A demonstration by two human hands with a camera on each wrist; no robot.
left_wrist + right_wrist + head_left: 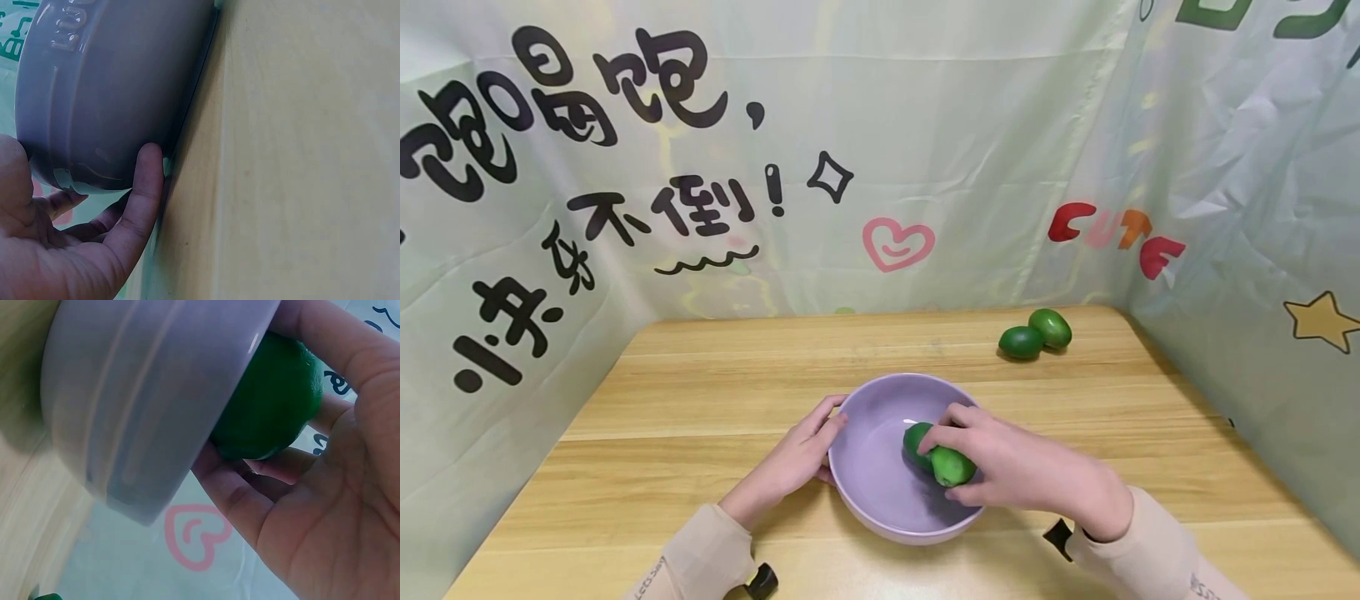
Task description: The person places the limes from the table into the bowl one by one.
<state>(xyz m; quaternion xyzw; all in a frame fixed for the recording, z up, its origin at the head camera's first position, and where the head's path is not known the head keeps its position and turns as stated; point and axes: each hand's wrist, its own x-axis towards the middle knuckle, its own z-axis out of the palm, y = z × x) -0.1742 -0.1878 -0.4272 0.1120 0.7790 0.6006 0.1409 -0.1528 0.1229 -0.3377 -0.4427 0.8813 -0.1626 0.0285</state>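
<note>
A lilac bowl (872,492) stands upright on the table. My left hand (793,458) holds its left side; in the left wrist view a fingertip rests against the bowl's outer wall (125,94), with the thumb near the rim. Inside the bowl, at its right side, my right hand (1018,462) grips a green lime (952,467) between thumb and fingers. That lime (269,400) bulges past the rim in the right wrist view. A second, darker lime (915,442) lies in the bowl beside it, partly hidden by the right fingers.
Two more limes (1021,342) (1050,328) lie together at the back right of the wooden table (715,375). Printed cloth (977,167) hangs behind the table and along both sides.
</note>
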